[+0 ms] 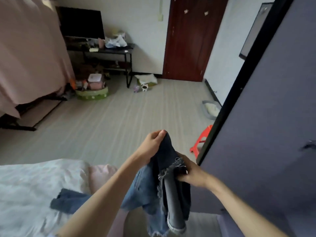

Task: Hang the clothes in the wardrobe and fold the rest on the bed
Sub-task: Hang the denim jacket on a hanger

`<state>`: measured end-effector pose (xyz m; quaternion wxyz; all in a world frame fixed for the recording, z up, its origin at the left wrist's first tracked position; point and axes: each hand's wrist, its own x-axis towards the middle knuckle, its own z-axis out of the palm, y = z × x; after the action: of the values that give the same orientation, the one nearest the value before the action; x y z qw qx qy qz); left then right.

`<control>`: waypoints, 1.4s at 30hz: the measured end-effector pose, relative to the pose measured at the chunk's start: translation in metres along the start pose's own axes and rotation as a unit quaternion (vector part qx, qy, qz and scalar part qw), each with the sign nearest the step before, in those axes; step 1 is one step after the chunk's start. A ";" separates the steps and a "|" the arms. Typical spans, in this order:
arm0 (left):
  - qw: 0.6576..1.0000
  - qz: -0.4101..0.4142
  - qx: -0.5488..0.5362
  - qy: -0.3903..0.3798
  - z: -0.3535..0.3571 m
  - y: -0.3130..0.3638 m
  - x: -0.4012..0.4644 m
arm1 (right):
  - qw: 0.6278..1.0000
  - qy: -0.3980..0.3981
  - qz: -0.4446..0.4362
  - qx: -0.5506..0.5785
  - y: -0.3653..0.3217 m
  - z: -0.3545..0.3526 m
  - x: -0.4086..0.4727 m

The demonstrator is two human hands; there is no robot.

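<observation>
A: Denim (168,178), dark and light pieces bunched together, hangs at lower centre of the frame between both hands, above the floor just off the bed's edge.

B: How are the hands set?

A: The left hand (152,144) pinches the top of the dark piece, fingertips closed on the fabric. The right hand (191,173) grips the frayed hem lower down, fingers curled round it.

B: Anything on the bed?

A: The bed (29,185) fills the lower left, white cover, with another blue denim garment (68,200) lying flat on it and a pink pillow (100,175) at its right edge.

B: Containers?

A: A green round basket (92,94) sits on the floor at centre left, holding a pink lidded box (95,81) and small clutter I cannot make out. A grey pet bed (211,109) with a white cushion lies at the right, against the wall.

B: And the wardrobe?

A: The wardrobe door (266,117), purple-grey with a black edge, slants across the right side of the frame; a red plastic stool (201,142) shows partly beside that edge.

B: Room to move?

A: The grey floor (128,120) spreads open across the middle, up to the dark red door (191,40) and a black TV stand (109,52) at the upper left.
</observation>
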<state>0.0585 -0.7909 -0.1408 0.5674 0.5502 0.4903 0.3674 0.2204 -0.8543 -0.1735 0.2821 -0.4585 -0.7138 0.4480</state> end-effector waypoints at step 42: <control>0.885 0.381 0.203 -0.175 0.255 0.067 -0.019 | 0.601 0.610 0.429 -0.288 -0.003 -0.090 -0.296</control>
<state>0.3067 -0.8681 -0.0940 0.3368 0.8530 0.1993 0.3453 0.4167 -1.0888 -0.1290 0.2807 -0.9361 -0.1892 -0.0953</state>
